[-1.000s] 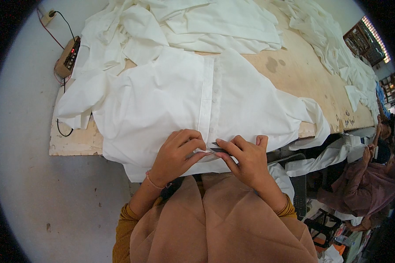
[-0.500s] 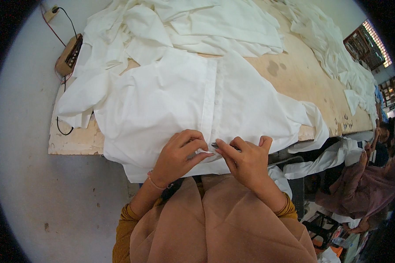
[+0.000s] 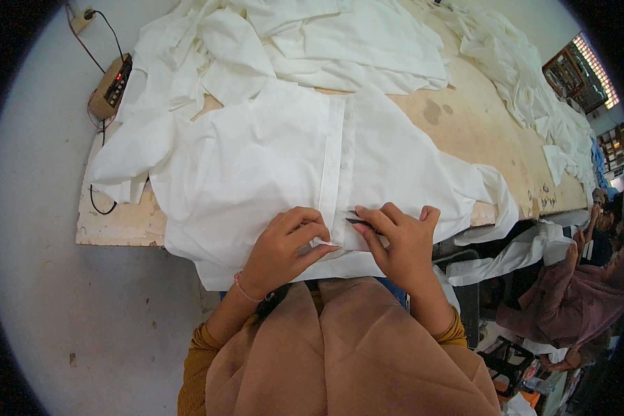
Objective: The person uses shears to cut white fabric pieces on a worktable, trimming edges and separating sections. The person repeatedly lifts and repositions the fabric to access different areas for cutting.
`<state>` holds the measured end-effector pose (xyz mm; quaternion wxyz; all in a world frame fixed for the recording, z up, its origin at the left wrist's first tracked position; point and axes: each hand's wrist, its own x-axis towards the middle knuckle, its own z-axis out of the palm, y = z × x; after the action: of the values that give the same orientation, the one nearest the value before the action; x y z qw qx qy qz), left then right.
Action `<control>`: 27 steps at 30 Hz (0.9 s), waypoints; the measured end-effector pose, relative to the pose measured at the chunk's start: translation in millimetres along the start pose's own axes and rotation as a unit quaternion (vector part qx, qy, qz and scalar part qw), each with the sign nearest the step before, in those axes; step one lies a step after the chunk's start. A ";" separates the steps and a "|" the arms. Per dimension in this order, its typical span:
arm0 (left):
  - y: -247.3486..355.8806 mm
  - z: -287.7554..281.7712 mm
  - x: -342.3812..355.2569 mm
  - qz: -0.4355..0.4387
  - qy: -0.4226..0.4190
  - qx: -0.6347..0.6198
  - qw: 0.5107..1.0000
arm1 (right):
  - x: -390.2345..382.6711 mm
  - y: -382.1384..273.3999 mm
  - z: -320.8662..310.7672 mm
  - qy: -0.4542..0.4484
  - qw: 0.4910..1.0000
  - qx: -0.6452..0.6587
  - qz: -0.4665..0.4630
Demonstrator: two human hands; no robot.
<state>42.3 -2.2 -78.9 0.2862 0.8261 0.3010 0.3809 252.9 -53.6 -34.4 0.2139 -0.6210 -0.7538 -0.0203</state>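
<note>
A white button-front shirt [image 3: 249, 159] lies spread along the near edge of the table, its placket [image 3: 332, 149] running lengthwise down the middle. At the placket's lower end my left hand [image 3: 288, 249] pinches the fabric between thumb and fingers. My right hand [image 3: 402, 246] is closed round small dark snips [image 3: 362, 222], their tips just over the button band to the right of my left fingertips.
The wooden table [image 3: 437, 118] bears heaped white garments [image 3: 291, 41] behind and a long pile [image 3: 506, 62] at right. A power box [image 3: 107, 87] with cables sits at left. A co-worker [image 3: 565, 298] works at lower right, near hanging white cloth [image 3: 506, 260].
My right hand with the snips has moved right and slightly up, away from my left fingertips. My left hand stays nearly in place at the placket.
</note>
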 end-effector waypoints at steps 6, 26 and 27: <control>0.7 0.5 -0.4 -0.013 0.000 -0.006 1.000 | 7.9 4.3 6.8 -0.015 0.997 -0.060 -0.056; 2.1 -1.1 1.3 -0.020 -0.014 -0.003 1.000 | 34.1 13.1 -4.8 -0.033 0.999 -0.006 -0.007; 3.1 -1.4 2.4 -0.023 -0.016 -0.003 1.000 | 39.8 15.7 -4.2 -0.024 1.000 -0.015 0.007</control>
<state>43.3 -2.2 -74.9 0.3019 0.8239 0.3147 0.3619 263.6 -14.3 -20.5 0.1866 -0.6297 -0.7540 -0.0153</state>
